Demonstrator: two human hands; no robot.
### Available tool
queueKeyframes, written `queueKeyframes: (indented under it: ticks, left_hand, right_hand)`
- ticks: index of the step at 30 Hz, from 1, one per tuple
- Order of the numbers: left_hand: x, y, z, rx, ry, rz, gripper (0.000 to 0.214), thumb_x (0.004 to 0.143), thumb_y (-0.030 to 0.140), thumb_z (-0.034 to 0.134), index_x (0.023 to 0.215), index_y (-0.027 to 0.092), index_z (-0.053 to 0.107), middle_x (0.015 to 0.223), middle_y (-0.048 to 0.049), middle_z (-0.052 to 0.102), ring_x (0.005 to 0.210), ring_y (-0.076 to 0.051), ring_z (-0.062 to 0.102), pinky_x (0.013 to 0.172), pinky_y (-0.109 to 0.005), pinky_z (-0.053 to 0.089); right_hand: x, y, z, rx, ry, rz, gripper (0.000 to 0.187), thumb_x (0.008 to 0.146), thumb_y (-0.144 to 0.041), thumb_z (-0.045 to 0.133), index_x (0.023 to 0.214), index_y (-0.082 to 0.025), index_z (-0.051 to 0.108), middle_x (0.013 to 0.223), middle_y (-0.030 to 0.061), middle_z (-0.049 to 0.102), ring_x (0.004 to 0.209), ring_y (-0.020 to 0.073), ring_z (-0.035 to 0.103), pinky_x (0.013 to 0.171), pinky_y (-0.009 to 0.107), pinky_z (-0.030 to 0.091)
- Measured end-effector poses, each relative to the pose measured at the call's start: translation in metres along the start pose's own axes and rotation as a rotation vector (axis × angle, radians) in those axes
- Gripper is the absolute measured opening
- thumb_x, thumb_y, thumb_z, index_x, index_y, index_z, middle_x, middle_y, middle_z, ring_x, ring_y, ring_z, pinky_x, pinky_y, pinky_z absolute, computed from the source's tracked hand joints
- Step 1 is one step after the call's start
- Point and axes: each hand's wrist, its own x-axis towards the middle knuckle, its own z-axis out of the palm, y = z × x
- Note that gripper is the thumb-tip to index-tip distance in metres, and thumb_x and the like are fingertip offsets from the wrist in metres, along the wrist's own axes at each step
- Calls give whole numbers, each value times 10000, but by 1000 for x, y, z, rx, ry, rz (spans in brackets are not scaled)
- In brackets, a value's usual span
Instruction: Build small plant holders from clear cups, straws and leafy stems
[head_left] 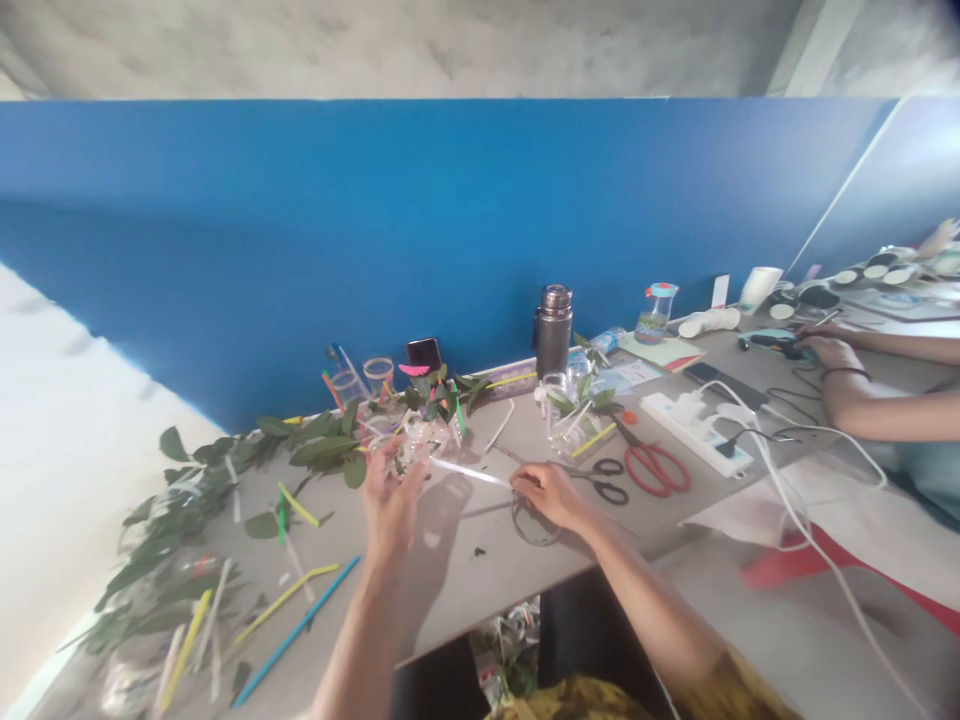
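Observation:
Near the middle of the table, my left hand (391,495) is closed around the side of a clear plastic container (431,438), its exact shape partly hidden by the fingers and glare. A thin white strip (471,472) stretches from the container to my right hand (551,493), whose fingers pinch its other end. Below the right hand, a grey ring-shaped loop (534,530) shows; I cannot tell whether the fingers hold it too. Just right of that hand lie black-handled scissors (609,482), with red-handled scissors (658,470) beyond them.
Leafy branches (315,450) cover the left side, with a blue straw (296,632) and yellow straws (289,600). A steel thermos (553,335) stands by the blue partition (450,230). A white power strip (697,435) lies right, near another person's forearm (855,395).

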Motion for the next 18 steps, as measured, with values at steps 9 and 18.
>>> queueKeyframes:
  ticks: [9, 18]
  left_hand:
    - [19, 18, 15, 169, -263, 239, 593, 838, 433, 766, 1395, 262, 654, 1401, -135, 633, 1281, -304, 620, 932, -388, 579]
    - [9, -6, 29, 63, -321, 151, 575, 770, 493, 828, 1279, 251, 713, 1300, -130, 714, 1181, -311, 680, 909, -406, 576]
  right_hand:
    - [3, -10, -3, -216, 152, -95, 233, 929, -211, 559, 993, -200, 783, 1048, 105, 795, 975, 248, 729, 883, 345, 520]
    - [24, -51, 20, 518, 14, -51, 629, 972, -736, 482, 892, -175, 756, 915, 96, 772, 942, 245, 738, 941, 385, 550]
